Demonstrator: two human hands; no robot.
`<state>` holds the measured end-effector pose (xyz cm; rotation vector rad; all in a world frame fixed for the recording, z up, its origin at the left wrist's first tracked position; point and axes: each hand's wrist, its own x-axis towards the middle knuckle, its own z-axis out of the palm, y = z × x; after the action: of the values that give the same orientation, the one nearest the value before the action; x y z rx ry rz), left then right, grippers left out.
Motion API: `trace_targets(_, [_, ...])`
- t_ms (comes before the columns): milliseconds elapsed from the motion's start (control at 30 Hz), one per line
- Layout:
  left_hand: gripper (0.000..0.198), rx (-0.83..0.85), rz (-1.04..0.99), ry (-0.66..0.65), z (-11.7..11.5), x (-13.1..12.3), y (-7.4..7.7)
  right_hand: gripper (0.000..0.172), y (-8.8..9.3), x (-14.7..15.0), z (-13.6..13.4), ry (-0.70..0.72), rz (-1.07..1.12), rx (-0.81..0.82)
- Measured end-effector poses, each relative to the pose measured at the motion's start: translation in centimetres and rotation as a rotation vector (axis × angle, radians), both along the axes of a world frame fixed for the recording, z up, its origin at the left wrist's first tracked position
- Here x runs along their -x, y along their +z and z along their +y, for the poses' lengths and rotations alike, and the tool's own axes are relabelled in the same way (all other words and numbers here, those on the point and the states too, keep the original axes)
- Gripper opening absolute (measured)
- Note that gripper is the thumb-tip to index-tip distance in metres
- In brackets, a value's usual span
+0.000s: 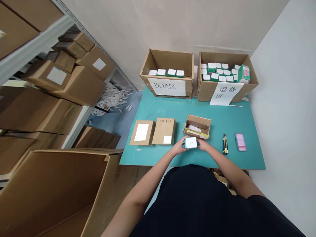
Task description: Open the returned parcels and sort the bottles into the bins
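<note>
Teal table (223, 115): left hand (178, 146) and right hand (203, 144) together, clamped on small white box (191, 143) near front edge. Opened carton (197, 126) just behind; 2 closed parcels (152, 132) beside it. 2 rear cartons (169, 62) hold boxes; marking on held box too small to read.

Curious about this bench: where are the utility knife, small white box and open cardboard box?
Utility knife (225, 144), head view, on its handle.
Small white box (191, 143), head view, on its top.
Open cardboard box (197, 132), head view, on its front wall.
</note>
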<state>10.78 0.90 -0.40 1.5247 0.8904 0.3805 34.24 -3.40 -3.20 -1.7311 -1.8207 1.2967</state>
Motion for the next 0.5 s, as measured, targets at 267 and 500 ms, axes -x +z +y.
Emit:
trace_targets(267, [0.089, 0.016, -0.001, -0.021, 0.5, 0.2, -1.7, 0.095, 2.6, 0.9, -2.7, -0.089, 0.167, -0.096])
trace_targets(500, [0.102, -0.027, 0.059, 0.013, -0.9, 1.0, 0.1, 0.036, 5.1, 3.3, -1.6, -0.317, 0.055, -0.192])
